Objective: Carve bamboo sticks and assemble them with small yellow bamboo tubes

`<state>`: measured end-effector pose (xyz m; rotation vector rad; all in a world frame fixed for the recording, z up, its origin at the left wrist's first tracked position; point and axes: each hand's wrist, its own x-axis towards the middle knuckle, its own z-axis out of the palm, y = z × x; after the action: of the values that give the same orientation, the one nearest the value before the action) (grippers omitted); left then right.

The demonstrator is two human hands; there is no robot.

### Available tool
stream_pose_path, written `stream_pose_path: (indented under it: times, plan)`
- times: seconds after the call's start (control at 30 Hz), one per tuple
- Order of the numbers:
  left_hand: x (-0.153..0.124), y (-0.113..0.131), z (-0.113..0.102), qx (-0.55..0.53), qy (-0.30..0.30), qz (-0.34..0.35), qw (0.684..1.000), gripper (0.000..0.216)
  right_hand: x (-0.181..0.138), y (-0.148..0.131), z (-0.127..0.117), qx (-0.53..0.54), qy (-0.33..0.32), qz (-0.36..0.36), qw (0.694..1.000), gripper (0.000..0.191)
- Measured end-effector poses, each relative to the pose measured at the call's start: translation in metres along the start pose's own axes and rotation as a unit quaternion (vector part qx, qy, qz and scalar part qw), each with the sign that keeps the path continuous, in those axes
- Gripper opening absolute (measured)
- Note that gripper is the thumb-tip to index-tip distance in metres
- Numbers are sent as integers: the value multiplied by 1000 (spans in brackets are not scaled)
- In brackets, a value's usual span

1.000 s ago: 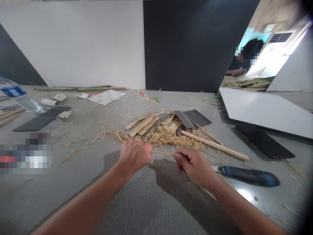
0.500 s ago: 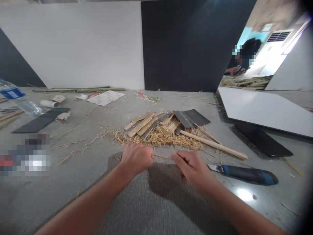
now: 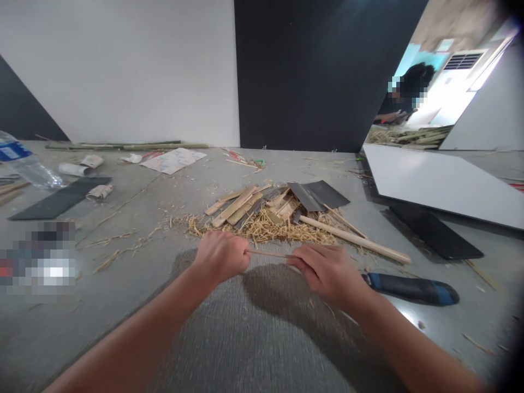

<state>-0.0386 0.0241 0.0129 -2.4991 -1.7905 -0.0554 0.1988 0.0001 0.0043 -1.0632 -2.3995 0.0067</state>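
1. one thin pale bamboo stick (image 3: 268,254) lies level between the two hands, just above the grey woven mat (image 3: 245,333).
2. the left hand (image 3: 219,255) is closed in a fist on the stick's left end. The right hand (image 3: 327,270) pinches the right end under curled fingers.
3. over the last second both grips have held. The right hand has sunk a little and now covers the metal tip of the blue-and-black knife (image 3: 409,287) at four o'clock, so the stick is no freer than it was.
4. at twelve o'clock, just beyond the stick, is a heap of straw-coloured shavings and split bamboo strips (image 3: 266,226). A long pale wooden rod (image 3: 356,240) runs out of it toward three o'clock.
5. dark grey sheets (image 3: 323,192) lie at one o'clock, and a clear plastic bottle (image 3: 24,166) sits far off at ten o'clock.
6. another person (image 3: 403,101) works well apart at two o'clock.
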Motion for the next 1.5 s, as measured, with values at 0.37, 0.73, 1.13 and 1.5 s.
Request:
stream_pose_path:
  times: [0.37,0.73,1.13,1.5]
  plan:
    - [-3,5,4,-13,27,15,999,29,-1,-11,6,125,51,111,985,35]
    - [0,-4,12,-1,67,16,998,30,6,-11,13,555,-127,368,735,37]
    - [-1,0,10,-41,81,10,996,29,-2,-4,6,-52,147,-71,985,14]
    - [-4,-3,13,-21,111,46,992,27,6,-10,14,538,-143,391,733,36]
